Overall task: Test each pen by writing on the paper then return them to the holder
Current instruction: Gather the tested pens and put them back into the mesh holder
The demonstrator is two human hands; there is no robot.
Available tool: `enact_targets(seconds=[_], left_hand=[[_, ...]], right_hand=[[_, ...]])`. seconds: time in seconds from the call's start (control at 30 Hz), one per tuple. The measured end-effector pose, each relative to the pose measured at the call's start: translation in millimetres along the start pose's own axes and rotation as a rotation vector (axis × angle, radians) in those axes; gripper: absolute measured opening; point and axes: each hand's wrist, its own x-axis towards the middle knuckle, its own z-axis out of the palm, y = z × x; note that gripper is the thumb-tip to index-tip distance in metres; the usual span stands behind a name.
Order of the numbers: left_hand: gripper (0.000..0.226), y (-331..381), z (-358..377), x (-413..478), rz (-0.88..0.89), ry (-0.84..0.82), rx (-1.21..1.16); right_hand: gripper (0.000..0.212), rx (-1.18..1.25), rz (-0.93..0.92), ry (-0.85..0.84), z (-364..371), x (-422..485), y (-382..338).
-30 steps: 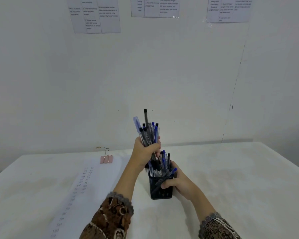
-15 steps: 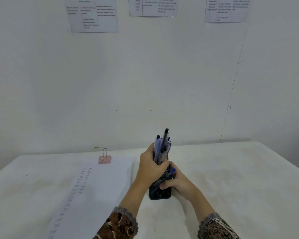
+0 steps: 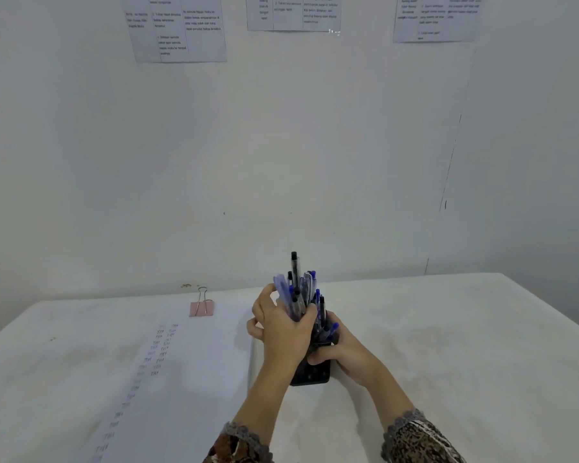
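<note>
I see the paper (image 3: 198,362) lying at nine o'clock of the left hand (image 3: 281,332), which has dropped since a second ago, still wrapped round the pens (image 3: 297,292); their lower ends now reach the holder (image 3: 311,375), gripped at three o'clock by the right hand (image 3: 346,355).

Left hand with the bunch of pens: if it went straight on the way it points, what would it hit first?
Probably the pens standing in the black holder, right beside the left hand and its bunch of pens; the right hand holding the holder lies just beyond. Depth is unclear.
</note>
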Motion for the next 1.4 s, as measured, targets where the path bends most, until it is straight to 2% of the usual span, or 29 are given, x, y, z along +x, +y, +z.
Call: enact_targets(seconds=[0.07,0.13,0.23,0.27,0.33,0.4,0.43,0.57,0.63,0.67,0.73,0.8,0.9,1.0,1.07,1.13,1.17,1.2,1.27,1.3,1.4], left_hand=[[0.033,-5,0,5,-0.043,-0.07,0.052],[0.048,-13,3,7,-0.061,-0.107,0.113],[0.06,-13,5,9,0.013,-0.033,0.007],[0.059,-11,5,10,0.035,-0.032,-0.048],[0.042,-9,6,10,0.067,-0.037,-0.069],[0.029,-12,7,9,0.078,0.004,0.017],[0.031,-14,7,9,0.056,0.015,0.064],[0.06,-18,0,10,-0.014,-0.037,0.087],[0.081,-16,-4,10,0.057,-0.084,-0.07],[0.084,-16,-5,10,0.104,-0.088,-0.172],[0.071,-15,-4,10,0.178,-0.063,-0.266],[0.045,-15,-1,9,0.216,-0.047,-0.211],[0.029,-17,2,6,0.232,-0.07,-0.053],[0.029,-16,2,4,0.209,-0.103,-0.003],[0.047,-8,-3,3,0.2,-0.121,-0.006],[0.065,-1,-9,6,0.28,-0.117,-0.07],[0.066,3,-11,8,0.332,-0.137,-0.113],[0.061,5,-13,12,0.376,-0.168,-0.13],[0.035,5,-12,18,0.453,-0.196,-0.032],[0.032,5,-11,18,0.482,-0.183,0.022],[0.042,-4,-7,16,0.494,-0.128,0.053]], right_hand=[[0.085,0.01,0.006,-0.003,0,1,1],[0.085,0.025,0.004,-0.005,0,2,2],[0.085,0.036,0.0,-0.019,-1,3,4],[0.085,0.039,-0.001,-0.022,-1,3,4],[0.083,0.044,-0.005,-0.027,0,2,3],[0.079,0.048,-0.007,-0.023,0,1,1],[0.078,0.052,-0.005,-0.022,0,1,1],[0.081,0.039,0.002,-0.009,0,2,3],[0.085,0.037,0.0,-0.015,-1,3,5],[0.086,0.034,-0.003,-0.017,-1,4,6],[0.085,0.042,-0.007,-0.021,-2,5,7],[0.085,0.07,-0.004,-0.026,-1,4,7],[0.08,0.098,-0.003,-0.022,2,2,6],[0.076,0.107,-0.017,0.002,6,2,7],[0.078,0.125,-0.025,0.003,8,2,8],[0.081,0.132,-0.023,-0.008,9,2,9],[0.082,0.129,-0.02,-0.009,9,1,8],[0.082,0.122,-0.017,-0.009,9,1,7],[0.081,0.103,-0.012,-0.009,11,-1,5],[0.078,0.089,-0.012,-0.007,11,-2,4],[0.075,0.069,-0.004,-0.013,10,-3,3]])
